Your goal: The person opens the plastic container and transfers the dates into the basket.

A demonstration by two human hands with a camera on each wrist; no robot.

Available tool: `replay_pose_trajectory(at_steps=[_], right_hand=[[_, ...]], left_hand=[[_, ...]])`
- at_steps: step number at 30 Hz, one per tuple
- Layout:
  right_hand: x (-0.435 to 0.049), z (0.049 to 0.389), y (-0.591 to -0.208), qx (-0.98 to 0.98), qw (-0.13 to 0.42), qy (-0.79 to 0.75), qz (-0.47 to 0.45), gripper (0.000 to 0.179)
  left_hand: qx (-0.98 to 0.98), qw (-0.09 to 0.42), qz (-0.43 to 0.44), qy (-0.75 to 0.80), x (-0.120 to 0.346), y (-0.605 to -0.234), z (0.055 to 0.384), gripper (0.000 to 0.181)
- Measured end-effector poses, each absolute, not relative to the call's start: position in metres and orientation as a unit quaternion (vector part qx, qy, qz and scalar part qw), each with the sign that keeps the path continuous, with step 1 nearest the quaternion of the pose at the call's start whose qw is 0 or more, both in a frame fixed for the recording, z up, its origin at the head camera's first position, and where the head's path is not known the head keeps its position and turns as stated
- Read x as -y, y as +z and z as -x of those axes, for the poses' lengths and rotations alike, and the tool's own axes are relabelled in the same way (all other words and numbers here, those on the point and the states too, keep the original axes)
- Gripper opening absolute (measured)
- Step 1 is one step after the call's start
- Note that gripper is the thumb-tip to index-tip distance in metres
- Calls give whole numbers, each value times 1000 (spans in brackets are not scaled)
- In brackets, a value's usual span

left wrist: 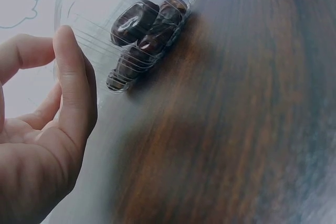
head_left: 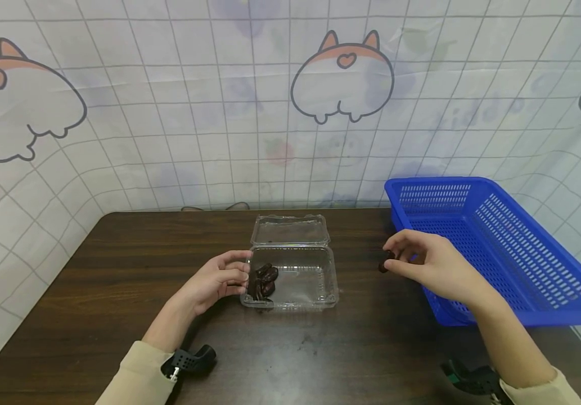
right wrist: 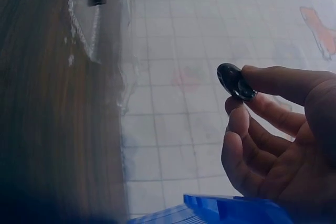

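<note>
A clear plastic clamshell box [head_left: 307, 306] stands on the table with its lid [head_left: 290, 230] folded back. Several dark brown, shiny dates [head_left: 268, 277] lie together at the left side of the box. The left hand [head_left: 217, 281] holds the box by its left rim; in the left wrist view, thumb and finger meet at the box's edge, beside the dates [left wrist: 135, 22]. Between the thumb and fingertips of the right hand [head_left: 429, 264] is a single date [right wrist: 235, 82]. This hand is above the table, by the near left side of the blue basket [head_left: 563, 247].
The blue plastic basket, with slotted walls, takes up the right side of the dark wooden table [head_left: 118, 281]. Behind the table hangs a white grid-patterned cloth [head_left: 209, 140] with cartoon drawings. A thin dark cable [head_left: 237, 205] shows at the back edge.
</note>
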State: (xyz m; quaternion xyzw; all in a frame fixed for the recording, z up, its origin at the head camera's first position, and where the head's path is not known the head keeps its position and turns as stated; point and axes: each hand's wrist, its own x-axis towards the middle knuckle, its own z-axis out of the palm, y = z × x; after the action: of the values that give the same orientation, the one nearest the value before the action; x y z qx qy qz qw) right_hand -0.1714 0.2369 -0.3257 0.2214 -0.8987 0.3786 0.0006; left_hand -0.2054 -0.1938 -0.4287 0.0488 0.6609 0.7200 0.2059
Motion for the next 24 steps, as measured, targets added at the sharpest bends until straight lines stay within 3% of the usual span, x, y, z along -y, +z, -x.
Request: replay_pose_trajectory(at_steps=[24], right_hand=[[-263, 169, -330, 906, 9, 389, -170, 26]], left_hand=[[-658, 206, -50, 722, 194, -430, 206, 58]])
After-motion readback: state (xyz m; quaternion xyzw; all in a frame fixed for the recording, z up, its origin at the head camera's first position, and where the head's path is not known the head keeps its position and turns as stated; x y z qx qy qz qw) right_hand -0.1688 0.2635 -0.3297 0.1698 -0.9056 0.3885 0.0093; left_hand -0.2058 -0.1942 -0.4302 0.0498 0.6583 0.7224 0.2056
